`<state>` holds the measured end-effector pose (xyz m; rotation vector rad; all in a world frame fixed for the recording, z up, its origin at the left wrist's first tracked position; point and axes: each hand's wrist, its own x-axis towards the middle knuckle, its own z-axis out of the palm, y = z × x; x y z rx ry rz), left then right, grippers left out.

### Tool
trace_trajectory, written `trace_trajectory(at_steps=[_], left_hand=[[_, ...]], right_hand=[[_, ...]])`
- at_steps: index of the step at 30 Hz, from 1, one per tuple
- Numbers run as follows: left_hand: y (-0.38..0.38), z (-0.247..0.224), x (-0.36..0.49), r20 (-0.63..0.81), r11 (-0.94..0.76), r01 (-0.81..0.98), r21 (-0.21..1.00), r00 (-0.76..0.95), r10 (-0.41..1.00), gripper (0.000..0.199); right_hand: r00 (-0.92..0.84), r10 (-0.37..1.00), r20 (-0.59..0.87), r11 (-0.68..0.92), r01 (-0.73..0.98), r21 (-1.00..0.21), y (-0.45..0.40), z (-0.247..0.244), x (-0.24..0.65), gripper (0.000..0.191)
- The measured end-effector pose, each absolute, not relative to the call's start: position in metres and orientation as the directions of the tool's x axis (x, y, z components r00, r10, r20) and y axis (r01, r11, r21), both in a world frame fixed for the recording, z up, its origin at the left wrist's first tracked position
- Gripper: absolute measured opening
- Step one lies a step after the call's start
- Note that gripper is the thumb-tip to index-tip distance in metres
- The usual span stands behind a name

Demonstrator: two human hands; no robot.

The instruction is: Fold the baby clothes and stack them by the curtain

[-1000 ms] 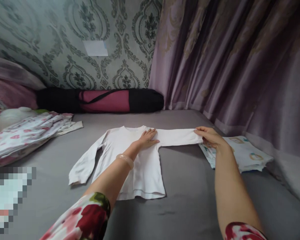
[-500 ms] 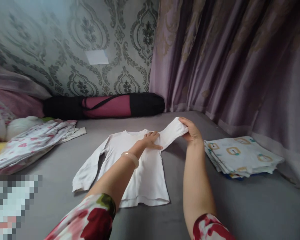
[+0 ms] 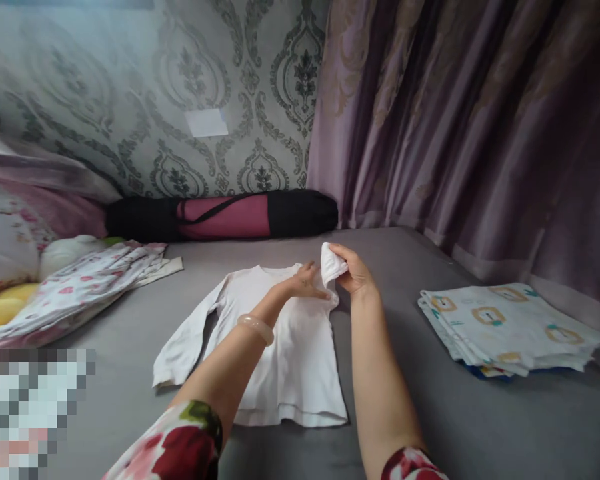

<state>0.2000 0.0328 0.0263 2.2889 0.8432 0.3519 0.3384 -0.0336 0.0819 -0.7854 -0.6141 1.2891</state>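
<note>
A white long-sleeved shirt (image 3: 285, 353) lies spread on the grey bed sheet, its neckline toward the wall and its left-hand sleeve stretched out toward me. Over the shirt's right-hand shoulder is my left hand (image 3: 305, 283), a pale bangle on its wrist, thumb and fingers apart. Just beside it, my right hand (image 3: 357, 272) grips the cuff end of the other sleeve (image 3: 331, 265) and holds it raised, bunched and bent back toward the shoulder.
Folded printed cloths (image 3: 515, 327) are stacked on the bed at the right. At the left lie a heart-printed garment (image 3: 95, 273) and a yellow plush thing (image 3: 10, 303). A black and maroon long bag (image 3: 230, 217) lines the wall; purple curtains (image 3: 405, 120) hang at the right.
My right hand has drawn the sleeve end leftward, closer to my left hand, so the sleeve went from stretched out to folded. The left hand's fingers have lifted somewhat. The view has shifted slightly.
</note>
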Motion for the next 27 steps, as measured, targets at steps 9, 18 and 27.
trace_trajectory(at_steps=[9, 18, 27], left_hand=[[0.018, 0.013, 0.084, -0.085, 0.088, -0.002, 0.996, 0.23, 0.97, 0.054], [0.017, -0.002, 0.075, -0.171, 0.221, -0.269, 0.938, 0.196, 0.966, 0.036], [0.016, 0.001, 0.075, -0.184, 0.245, -0.228, 0.942, 0.258, 0.948, 0.053]], right_hand=[[0.183, 0.967, -0.179, -0.05, -0.549, -0.834, -0.016, 0.078, 0.304, 0.015], [0.074, 0.979, -0.189, -0.168, -0.227, -0.959, -0.009, 0.052, 0.248, 0.016], [-0.035, 0.964, -0.263, -0.265, -0.076, -0.961, -0.013, 0.042, 0.222, 0.011]])
